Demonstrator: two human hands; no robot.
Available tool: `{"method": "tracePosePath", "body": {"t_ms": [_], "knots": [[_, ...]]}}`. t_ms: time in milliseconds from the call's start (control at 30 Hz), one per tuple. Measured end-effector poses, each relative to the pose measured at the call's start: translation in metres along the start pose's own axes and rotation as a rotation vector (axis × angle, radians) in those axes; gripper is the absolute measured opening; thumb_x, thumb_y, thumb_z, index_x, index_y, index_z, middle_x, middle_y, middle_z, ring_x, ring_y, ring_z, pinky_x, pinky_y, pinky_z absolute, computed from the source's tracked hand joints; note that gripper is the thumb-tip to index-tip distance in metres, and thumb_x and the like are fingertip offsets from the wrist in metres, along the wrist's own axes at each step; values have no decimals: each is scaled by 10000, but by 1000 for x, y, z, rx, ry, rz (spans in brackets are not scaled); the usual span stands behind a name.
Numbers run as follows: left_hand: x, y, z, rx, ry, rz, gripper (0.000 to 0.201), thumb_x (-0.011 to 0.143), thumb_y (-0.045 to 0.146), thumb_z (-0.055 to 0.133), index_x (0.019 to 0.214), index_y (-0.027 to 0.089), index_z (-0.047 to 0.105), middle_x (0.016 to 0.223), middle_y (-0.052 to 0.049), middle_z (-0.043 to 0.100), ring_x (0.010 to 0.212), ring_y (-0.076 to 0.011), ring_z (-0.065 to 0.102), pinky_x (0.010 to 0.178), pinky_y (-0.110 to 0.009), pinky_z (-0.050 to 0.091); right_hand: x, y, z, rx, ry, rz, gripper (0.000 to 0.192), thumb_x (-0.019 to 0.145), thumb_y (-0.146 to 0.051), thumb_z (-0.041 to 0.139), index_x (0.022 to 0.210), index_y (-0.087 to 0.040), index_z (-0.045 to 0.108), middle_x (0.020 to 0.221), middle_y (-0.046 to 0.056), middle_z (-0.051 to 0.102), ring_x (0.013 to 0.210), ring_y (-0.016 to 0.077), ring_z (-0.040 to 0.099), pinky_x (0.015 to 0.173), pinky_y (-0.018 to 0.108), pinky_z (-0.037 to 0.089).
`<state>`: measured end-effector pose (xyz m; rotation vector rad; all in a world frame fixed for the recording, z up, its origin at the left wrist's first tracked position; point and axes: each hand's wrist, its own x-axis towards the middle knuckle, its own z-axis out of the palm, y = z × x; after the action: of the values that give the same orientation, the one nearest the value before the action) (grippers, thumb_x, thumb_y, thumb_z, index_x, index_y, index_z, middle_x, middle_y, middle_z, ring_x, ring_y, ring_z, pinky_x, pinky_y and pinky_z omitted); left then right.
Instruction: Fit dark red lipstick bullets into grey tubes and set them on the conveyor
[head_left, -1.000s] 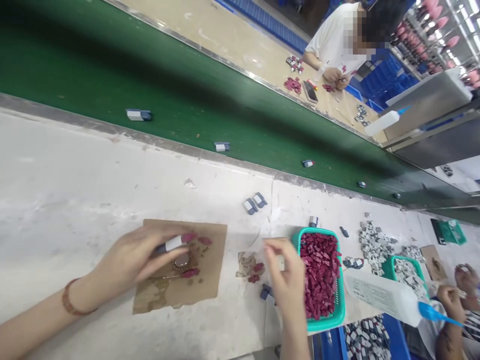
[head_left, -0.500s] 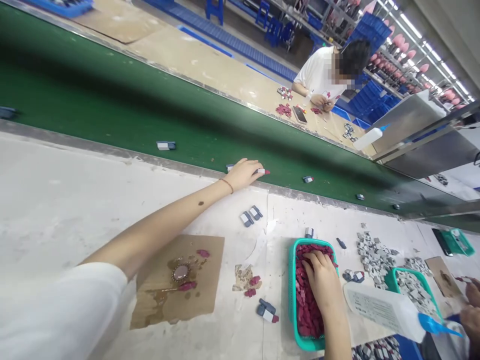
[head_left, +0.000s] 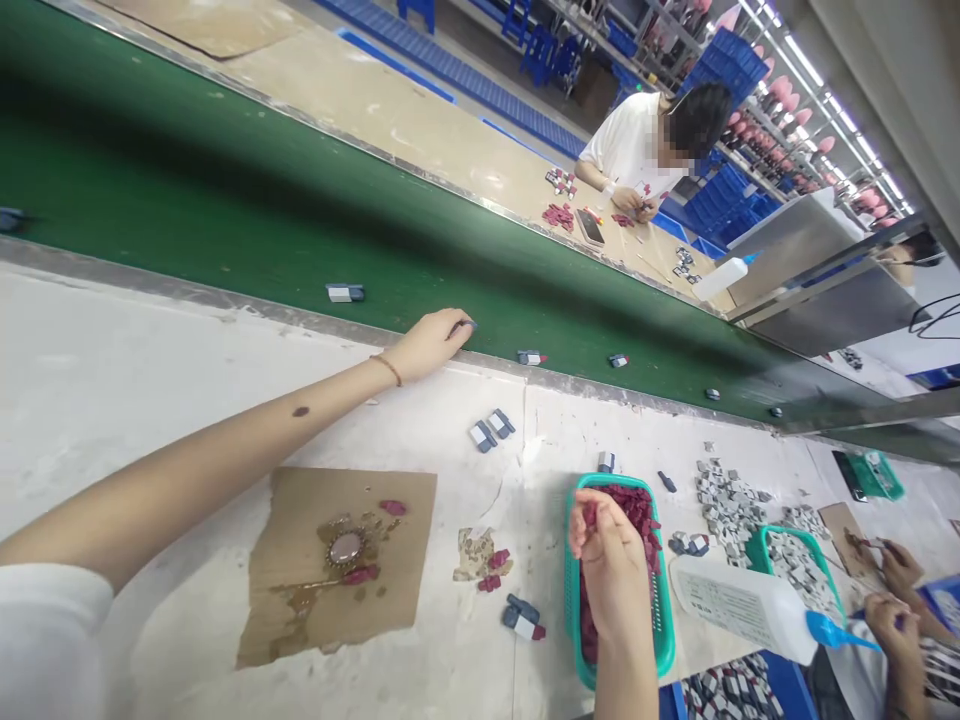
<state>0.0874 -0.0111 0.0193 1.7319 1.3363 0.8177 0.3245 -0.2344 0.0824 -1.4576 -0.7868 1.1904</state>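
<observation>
My left hand (head_left: 429, 346) reaches out to the near edge of the green conveyor belt (head_left: 225, 200), fingers loosely curled and holding nothing. A small grey piece (head_left: 466, 324) lies at its fingertips. A grey and white piece with a red tip (head_left: 530, 357) lies on the belt just right of the hand. My right hand (head_left: 611, 565) is raised over the teal basket (head_left: 570, 580) of dark red pieces (head_left: 637, 508). Its fingers pinch a few of those red pieces.
A brown cardboard sheet (head_left: 337, 560) with glue smears and a small round dish lies near me. Grey pieces (head_left: 491, 428) lie on the white table. A white glue bottle (head_left: 739, 605), a second teal basket (head_left: 795, 560) and a co-worker's hands (head_left: 896, 600) are at the right. Another person (head_left: 637, 150) works across the belt.
My left hand let go of the red-tipped piece, which now lies on the belt to its right, and drew back a little. My right hand rose out of the basket with red pieces.
</observation>
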Motion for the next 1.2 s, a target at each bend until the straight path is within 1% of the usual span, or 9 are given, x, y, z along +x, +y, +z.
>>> {"method": "tracePosePath", "body": {"t_ms": [100, 267, 433, 567, 700, 833, 1033, 1133, 1200], "knots": [[-33, 2, -9, -182, -33, -81, 327, 889, 375, 388, 961, 134, 597, 887, -103, 682, 787, -237, 697, 703, -357, 565, -3, 3, 23, 74, -148, 122, 330, 756, -510, 740, 781, -185, 685, 598, -7, 575, 489, 113, 483, 443, 220, 403], [-109, 6, -34, -614, -160, -285, 362, 759, 498, 652, 859, 151, 650, 894, -87, 714, 864, -234, 679, 750, -344, 556, 0, 21, 62, 105, -274, 172, 349, 716, -525, 772, 735, -197, 657, 583, -5, 621, 499, 123, 523, 514, 244, 468], [-164, 4, -57, -599, -76, -440, 328, 716, 466, 731, 855, 170, 719, 847, -70, 734, 690, -180, 596, 602, -277, 473, 4, 45, 97, -137, -341, 88, 308, 722, -482, 768, 688, -195, 661, 602, -5, 640, 536, 124, 530, 539, 237, 445], [-194, -4, -61, -695, -23, -490, 302, 736, 460, 731, 819, 171, 721, 799, -64, 712, 612, -154, 551, 560, -274, 458, -3, 62, 120, -356, -486, -47, 228, 851, -409, 639, 759, -202, 658, 639, -3, 648, 531, 135, 535, 500, 244, 414], [-212, -12, -58, -862, 14, -513, 297, 747, 394, 744, 947, 181, 691, 855, -66, 697, 708, -179, 627, 639, -300, 514, -13, 75, 133, -656, -688, -446, 243, 972, -275, 464, 802, -216, 629, 698, 22, 650, 624, 168, 579, 572, 277, 451], [-219, -16, -53, -934, -21, -520, 387, 734, 311, 756, 1093, 210, 653, 973, -66, 690, 834, -208, 670, 720, -322, 534, -16, 86, 139, -879, -711, -844, 329, 1010, -192, 352, 770, -216, 576, 653, 34, 577, 604, 183, 530, 550, 298, 428], [-221, -20, -48, -866, -109, -501, 406, 743, 385, 746, 1076, 174, 648, 806, -43, 686, 739, -199, 651, 670, -316, 527, -17, 88, 142, -1020, -658, -1040, 335, 996, -103, 340, 752, -210, 543, 640, 33, 548, 584, 187, 493, 526, 301, 396], [-224, -19, -46, -670, -45, -402, 343, 829, 487, 638, 940, 164, 662, 783, -45, 666, 688, -179, 604, 632, -297, 506, -18, 86, 143, -1056, -645, -1056, 327, 993, -88, 347, 764, -206, 549, 644, 32, 556, 591, 191, 495, 536, 307, 398], [-225, -18, -45, -571, -20, -353, 399, 903, 531, 512, 818, 160, 634, 738, -38, 636, 626, -154, 555, 594, -277, 482, -19, 85, 144, -1053, -656, -1047, 329, 996, -97, 354, 752, -204, 547, 640, 32, 556, 590, 189, 497, 528, 305, 394]]}}
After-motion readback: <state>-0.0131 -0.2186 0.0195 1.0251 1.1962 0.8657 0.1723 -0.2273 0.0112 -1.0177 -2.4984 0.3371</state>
